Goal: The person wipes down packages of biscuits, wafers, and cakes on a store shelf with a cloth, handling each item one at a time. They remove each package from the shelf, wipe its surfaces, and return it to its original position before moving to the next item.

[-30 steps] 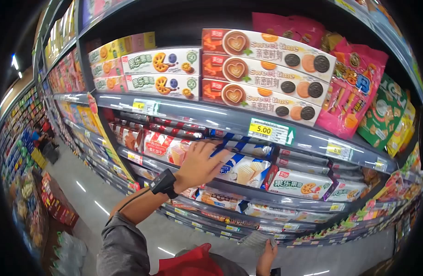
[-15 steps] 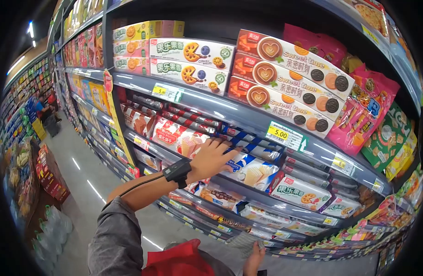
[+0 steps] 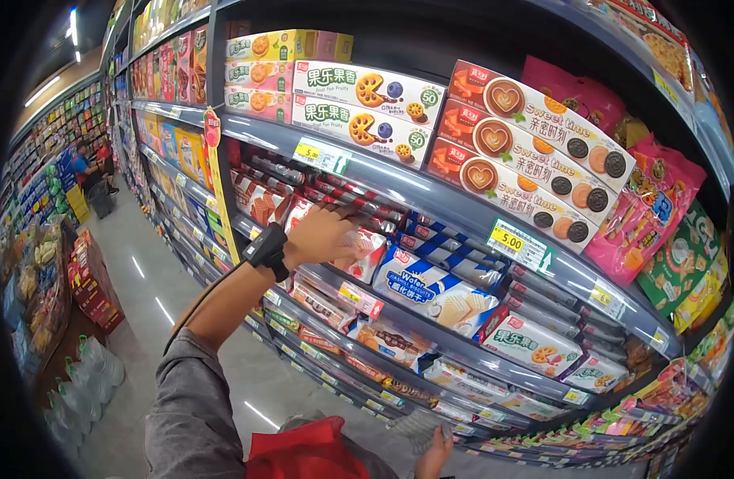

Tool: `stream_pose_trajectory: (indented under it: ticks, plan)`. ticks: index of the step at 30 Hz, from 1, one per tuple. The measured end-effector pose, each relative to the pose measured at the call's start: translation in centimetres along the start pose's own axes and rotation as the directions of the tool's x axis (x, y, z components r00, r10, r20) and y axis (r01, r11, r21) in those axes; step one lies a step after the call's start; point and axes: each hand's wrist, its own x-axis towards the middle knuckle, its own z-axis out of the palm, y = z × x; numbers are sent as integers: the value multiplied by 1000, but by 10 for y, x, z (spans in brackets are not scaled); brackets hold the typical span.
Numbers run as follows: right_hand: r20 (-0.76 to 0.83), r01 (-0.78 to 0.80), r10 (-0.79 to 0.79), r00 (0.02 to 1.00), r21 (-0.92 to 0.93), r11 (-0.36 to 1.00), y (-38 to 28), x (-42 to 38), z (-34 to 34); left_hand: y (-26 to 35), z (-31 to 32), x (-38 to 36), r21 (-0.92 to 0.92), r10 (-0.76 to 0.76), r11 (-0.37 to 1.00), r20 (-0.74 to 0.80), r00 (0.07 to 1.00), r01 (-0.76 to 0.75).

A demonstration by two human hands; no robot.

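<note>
Centrally, item one: the person's left hand [image 3: 323, 237], palm down, fingers loosely spread, nothing seen in its grip. It lies over a red-and-white wafer packet [image 3: 370, 254] at the centre of the frame, hiding much of the front; whether the fingertips touch the wrapper, I cannot tell. At the wrist, one black strapped device [image 3: 265, 249], with a thin cable running down towards a grey sleeve [image 3: 195, 399], lower left.

Item two: the right hand [image 3: 436, 455], bottom of the frame, right of centre, fingers closed on a piece of grey cloth [image 3: 421, 425].

Same shelf, just right of the wafer packet: one blue-and-white wafer packet [image 3: 411, 275], others of its kind behind. Left of the hand: brown wafer packets [image 3: 259, 199]. Further right: one white biscuit packet [image 3: 531, 345], fruit-printed.

Shelf above: two white fruit-biscuit boxes [image 3: 359, 112], stacked, upper centre; three "Sweet time" boxes [image 3: 535, 152], stacked, upper right; beside these, one pink bag [image 3: 654, 203], then one green bag [image 3: 682, 267]. On the shelf edge below, a price label [image 3: 512, 241] reading 5.00.

Outermost: grey floor [image 3: 155, 279], left; stacked red cartons [image 3: 95, 287], far left; another person [image 3: 87, 169], small, upper left.
</note>
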Motion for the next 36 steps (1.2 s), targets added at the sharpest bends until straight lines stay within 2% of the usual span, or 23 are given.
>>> stream_pose_trajectory:
  ticks: [1, 2, 5, 7, 9, 11, 13, 15, 16, 17, 19, 21, 24, 27, 29, 36]
  plan:
    - [-1, 0, 0, 1000, 4, 1000, 0, 0, 0, -9, 0, -5, -3, 7, 1000, 91, 996, -7]
    - [-2, -2, 2, 1000, 6, 1000, 1, -1, 0, -17, 7, -11, -17, 44, 999, 18, 999, -44]
    - [-7, -16, 16, 1000, 37, 999, 1, -1, 2, -10, -6, -12, 56, -5, 998, 104, 995, 0]
    - [-30, -37, 40, 999, 92, 995, 1, -1, 5, -8, -9, -12, 77, 5, 997, 91, 996, -12]
    - [-78, -69, 88, 993, 220, 973, -1, 1, 8, -9, -8, -11, 79, -9, 997, 99, 995, 1]
    - [-146, -85, 165, 975, 442, 893, -9, 12, 12, -11, -2, -10, 64, -44, 997, 131, 990, 36]
    - [-82, -111, 198, 977, 597, 794, -33, 29, 8, -9, -2, -6, 47, -85, 996, 180, 980, 78]
    - [111, -132, 81, 990, 606, 785, -76, 54, -20, -5, -4, 1, 23, -114, 993, 237, 965, 112]
    - [33, 135, -181, 983, 536, 833, -110, 71, -37, -1, -9, 4, 12, -130, 991, 266, 955, 131]
    - [-18, 399, -436, 900, 444, 803, -147, 89, -54, 1, -12, 5, 2, -146, 988, 296, 944, 152]
    - [-24, 590, -617, 787, 321, 740, -203, 119, -79, 1, -11, 7, 18, -150, 988, 307, 940, 152]
    - [-63, 696, -697, 714, 174, 697, -232, 152, -86, 0, -8, 7, 29, -142, 990, 304, 942, 139]
    - [-5, 599, -606, 795, 166, 784, -259, 194, -88, -4, -3, 4, 27, -124, 992, 292, 948, 121]
    - [81, 526, -525, 847, 11, 850, -260, 203, -93, -8, -6, 5, 27, -168, 986, 294, 941, 167]
    - [67, 534, -532, 844, -31, 845, -261, 199, -93, -7, -8, 6, 43, -235, 972, 294, 926, 233]
    - [-8, 524, -532, 847, -160, 837, -249, 197, -96, -21, 6, 4, -28, -182, 981, 222, 958, 193]
